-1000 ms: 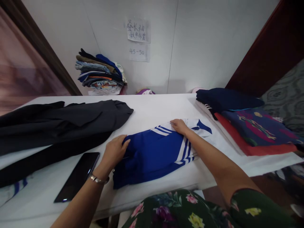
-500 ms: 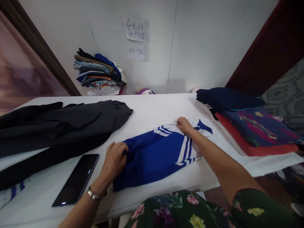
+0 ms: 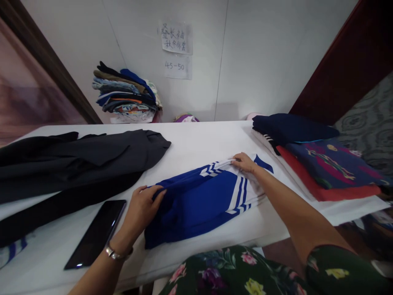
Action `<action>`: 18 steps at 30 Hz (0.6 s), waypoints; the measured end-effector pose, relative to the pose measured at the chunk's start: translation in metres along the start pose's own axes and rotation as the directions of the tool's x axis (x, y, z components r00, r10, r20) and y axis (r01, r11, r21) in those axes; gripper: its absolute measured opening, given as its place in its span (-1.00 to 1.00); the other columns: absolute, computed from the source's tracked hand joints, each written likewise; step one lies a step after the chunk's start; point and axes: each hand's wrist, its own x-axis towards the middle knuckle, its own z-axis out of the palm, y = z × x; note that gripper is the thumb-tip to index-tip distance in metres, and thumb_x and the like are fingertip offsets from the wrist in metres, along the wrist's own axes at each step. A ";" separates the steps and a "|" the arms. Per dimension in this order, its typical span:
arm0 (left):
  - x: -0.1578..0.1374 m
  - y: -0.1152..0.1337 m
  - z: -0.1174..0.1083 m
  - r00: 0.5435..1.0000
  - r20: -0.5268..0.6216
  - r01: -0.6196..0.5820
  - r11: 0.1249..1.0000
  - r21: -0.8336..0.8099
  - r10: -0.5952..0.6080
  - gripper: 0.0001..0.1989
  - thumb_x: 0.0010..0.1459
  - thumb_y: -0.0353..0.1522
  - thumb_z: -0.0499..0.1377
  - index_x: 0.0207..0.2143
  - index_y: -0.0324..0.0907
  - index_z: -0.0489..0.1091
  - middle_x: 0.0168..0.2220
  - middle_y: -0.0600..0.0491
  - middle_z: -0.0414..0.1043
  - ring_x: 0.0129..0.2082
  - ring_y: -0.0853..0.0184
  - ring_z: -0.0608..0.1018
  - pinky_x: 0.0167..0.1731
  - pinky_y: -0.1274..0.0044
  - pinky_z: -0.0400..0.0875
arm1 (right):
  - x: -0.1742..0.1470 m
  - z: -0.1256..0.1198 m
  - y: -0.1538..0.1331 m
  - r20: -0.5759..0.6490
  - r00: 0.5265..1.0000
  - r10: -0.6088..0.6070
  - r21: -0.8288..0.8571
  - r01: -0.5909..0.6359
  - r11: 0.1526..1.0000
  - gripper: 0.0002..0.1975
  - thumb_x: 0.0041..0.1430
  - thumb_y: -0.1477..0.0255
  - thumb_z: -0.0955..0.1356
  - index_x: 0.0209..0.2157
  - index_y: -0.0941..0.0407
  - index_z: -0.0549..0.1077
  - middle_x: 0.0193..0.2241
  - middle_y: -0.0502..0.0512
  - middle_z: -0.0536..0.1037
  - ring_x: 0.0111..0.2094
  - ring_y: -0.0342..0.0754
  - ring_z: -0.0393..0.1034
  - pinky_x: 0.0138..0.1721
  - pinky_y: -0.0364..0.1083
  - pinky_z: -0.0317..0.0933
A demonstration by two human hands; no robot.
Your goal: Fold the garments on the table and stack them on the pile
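Observation:
A blue-and-white collared top (image 3: 196, 205) lies lengthwise on the table, its sides folded inward and striped bands near its upper part. The blue collar (image 3: 263, 164) points to the right. My left hand (image 3: 143, 211), with a metal watch at the wrist, is closed on the top's far edge at the hem end. Thumb and fingertips of my right hand (image 3: 245, 162) pinch the far edge near the shoulder, where the white fabric bunches slightly. A dark phone (image 3: 95, 235) lies on the table just left of my left forearm.
On the white table (image 3: 202, 141), dark grey and black clothes (image 3: 101, 164) lie spread at left. At right sits a stack of folded clothes (image 3: 325, 159). Another tall clothes pile (image 3: 125, 94) rises behind the far edge, beside a wall with handwritten paper signs (image 3: 177, 39).
My left hand's fingers have straightened and shifted slightly left and up along the hem end. My right hand has moved a little right, and the far edge bunches more.

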 end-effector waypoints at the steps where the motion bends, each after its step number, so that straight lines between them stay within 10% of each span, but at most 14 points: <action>1: 0.002 0.001 -0.002 0.999 0.014 0.050 0.998 0.030 -0.051 -0.65 0.19 -0.15 -0.02 -0.19 -0.13 0.44 -0.26 -0.02 0.58 -0.22 0.19 0.57 0.06 0.32 0.24 | 0.001 -0.003 0.001 0.015 0.999 0.043 0.024 -0.044 0.999 -0.74 0.07 0.24 0.29 -0.45 0.13 0.49 -0.51 0.00 0.48 -0.35 -0.05 0.33 -0.14 -0.08 0.13; 6: 0.020 0.005 -0.009 0.922 0.225 0.249 0.929 0.275 -0.314 -0.57 0.24 -0.14 -0.11 -0.09 -0.12 0.44 -0.25 -0.09 0.57 -0.23 0.07 0.58 -0.31 0.40 0.37 | 0.013 -0.015 -0.002 0.103 0.953 0.283 -0.062 -0.278 0.959 -0.69 0.08 0.16 0.32 -0.39 0.12 0.52 -0.52 0.00 0.51 -0.43 -0.08 0.35 -0.39 -0.16 0.15; 18: 0.035 0.004 -0.010 0.947 0.262 0.076 0.922 0.379 -0.186 -0.61 0.25 -0.19 -0.09 -0.20 -0.18 0.45 -0.31 -0.14 0.56 -0.29 0.08 0.58 -0.34 0.42 0.30 | 0.022 0.000 -0.005 -0.005 0.969 0.248 -0.121 -0.247 0.961 -0.83 0.13 0.40 0.34 -0.28 0.14 0.54 -0.22 0.09 0.56 -0.19 -0.04 0.39 -0.17 -0.16 0.19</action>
